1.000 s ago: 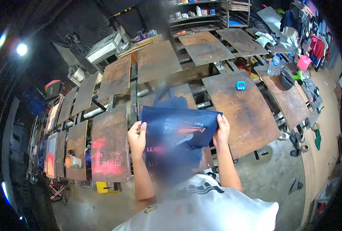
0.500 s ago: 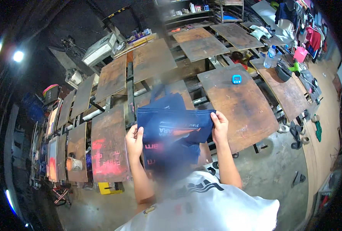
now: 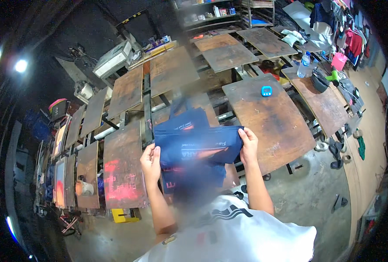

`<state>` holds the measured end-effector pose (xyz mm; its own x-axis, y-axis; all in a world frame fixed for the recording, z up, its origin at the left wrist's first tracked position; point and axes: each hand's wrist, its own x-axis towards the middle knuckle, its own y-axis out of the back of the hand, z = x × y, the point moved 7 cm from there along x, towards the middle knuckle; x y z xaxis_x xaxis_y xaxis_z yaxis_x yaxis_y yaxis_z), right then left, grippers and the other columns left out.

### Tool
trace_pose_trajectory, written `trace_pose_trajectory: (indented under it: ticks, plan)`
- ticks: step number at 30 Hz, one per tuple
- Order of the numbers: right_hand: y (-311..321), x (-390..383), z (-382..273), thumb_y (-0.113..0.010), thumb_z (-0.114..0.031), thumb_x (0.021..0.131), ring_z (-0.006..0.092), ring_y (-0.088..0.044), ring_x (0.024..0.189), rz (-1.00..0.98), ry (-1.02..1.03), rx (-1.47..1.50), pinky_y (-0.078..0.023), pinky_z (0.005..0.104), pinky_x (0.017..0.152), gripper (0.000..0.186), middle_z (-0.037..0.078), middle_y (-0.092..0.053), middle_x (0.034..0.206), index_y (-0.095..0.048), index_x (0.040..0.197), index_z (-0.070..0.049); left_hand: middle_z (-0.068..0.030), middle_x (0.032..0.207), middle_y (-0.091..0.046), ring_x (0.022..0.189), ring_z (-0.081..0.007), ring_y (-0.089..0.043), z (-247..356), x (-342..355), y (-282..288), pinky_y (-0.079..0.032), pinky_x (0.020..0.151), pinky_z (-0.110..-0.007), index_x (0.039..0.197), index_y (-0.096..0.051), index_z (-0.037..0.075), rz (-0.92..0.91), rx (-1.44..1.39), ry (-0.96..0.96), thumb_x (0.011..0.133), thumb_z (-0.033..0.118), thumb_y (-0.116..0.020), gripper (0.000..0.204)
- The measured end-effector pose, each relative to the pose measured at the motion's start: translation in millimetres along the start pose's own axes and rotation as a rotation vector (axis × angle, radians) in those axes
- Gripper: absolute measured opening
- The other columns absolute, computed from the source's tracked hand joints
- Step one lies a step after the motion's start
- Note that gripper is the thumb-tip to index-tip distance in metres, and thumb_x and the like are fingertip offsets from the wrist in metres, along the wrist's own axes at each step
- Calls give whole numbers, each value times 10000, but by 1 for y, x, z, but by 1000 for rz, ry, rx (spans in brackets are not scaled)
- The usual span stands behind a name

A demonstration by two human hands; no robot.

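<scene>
Stretched between my hands is a dark navy fabric bag (image 3: pixel 170 150) with white and orange print on its face. My left hand (image 3: pixel 150 160) pinches its left edge, thumb on top. At the upper right corner, my right hand (image 3: pixel 249 144) grips it between thumb and fingers. Underneath, more navy printed bags (image 3: pixel 194 117) lie on a brown board, one with a strap loop pointing away from me. A blurred vertical smear covers the middle of the picture and hides part of the held bag.
Stained brown boards stand in rows on metal frames. One board to the right carries a small blue timer (image 3: pixel 266 91). Farther right are a water bottle (image 3: pixel 304 65) and a black-and-green tool (image 3: pixel 320 81). An orange-white bucket (image 3: pixel 84 187) sits at left; shoes (image 3: pixel 336 153) lie on the floor.
The held bag's lower part has folded up, so it looks shorter and shows more of the bags below. Both hands keep their grip and have shifted only slightly.
</scene>
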<state>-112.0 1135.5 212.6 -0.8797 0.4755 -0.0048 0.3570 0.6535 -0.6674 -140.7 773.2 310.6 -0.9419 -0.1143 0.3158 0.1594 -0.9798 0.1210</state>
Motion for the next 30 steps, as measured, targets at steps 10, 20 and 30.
trace_pose_trajectory:
  ticks: [10, 20, 30]
  plan:
    - [-33, -37, -79, -673, -82, 883, 230, -532, 1112, 379, 793, -1106, -460, 325, 859, 182, 140, -560, 1126, -652, 1055, -28, 82, 688, -513, 629, 1, -398, 32, -28, -53, -335, 570, -188, 848, -629, 0, -35, 201, 22, 945, 106, -667, 148]
    - [-112, -79, -56, -757, -56, 745, 326, -621, 935, -396, 611, -888, -496, 392, 847, 213, 131, -658, 971, -672, 936, -12, -86, 688, -576, 604, -124, -540, 42, -63, -113, -460, 587, -281, 773, -554, -20, -103, 344, -119, 763, -25, -769, 215]
    - [-101, -76, -42, -680, -29, 812, 302, -631, 954, -412, 477, -812, -508, 365, 841, 167, 128, -664, 966, -701, 976, -8, -110, 741, -600, 655, -173, -579, 58, -70, -115, -474, 623, -290, 830, -624, -24, -155, 348, -264, 803, 21, -762, 148]
